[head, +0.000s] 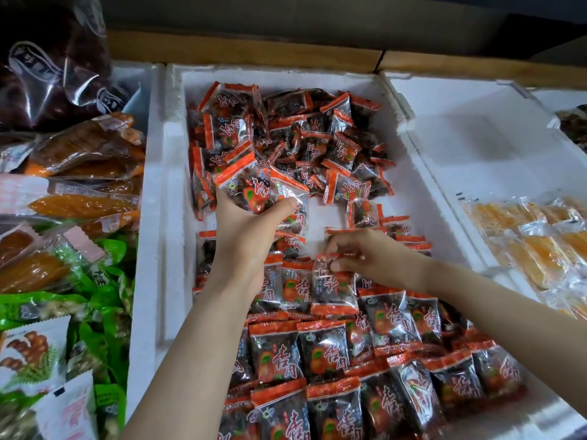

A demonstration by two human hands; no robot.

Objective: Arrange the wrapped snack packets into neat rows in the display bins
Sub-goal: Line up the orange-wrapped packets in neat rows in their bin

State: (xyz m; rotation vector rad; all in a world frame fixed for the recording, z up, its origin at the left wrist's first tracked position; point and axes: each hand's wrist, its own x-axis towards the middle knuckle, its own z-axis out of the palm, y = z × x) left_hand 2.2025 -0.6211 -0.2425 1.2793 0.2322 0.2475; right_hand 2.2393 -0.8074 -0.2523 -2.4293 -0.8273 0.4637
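Observation:
A white foam bin (pixel 165 173) holds red-edged clear snack packets. Loose packets lie in a jumbled heap (pixel 305 134) at the far end. Overlapping rows of packets (pixel 320 360) fill the near end. My left hand (pixel 251 230) is raised over the bin's middle and grips a small stack of packets (pixel 254 188). My right hand (pixel 368 255) is lower, to the right, and pinches the top edge of one packet (pixel 330 287) that lies at the far edge of the rows.
To the left are bins of orange dried-fruit packs (pixel 79 154) and green packets (pixel 104 309). On the right, another white foam bin (pixel 476 138) holds yellow packets (pixel 533 236). A wooden ledge (pixel 254 52) runs along the back.

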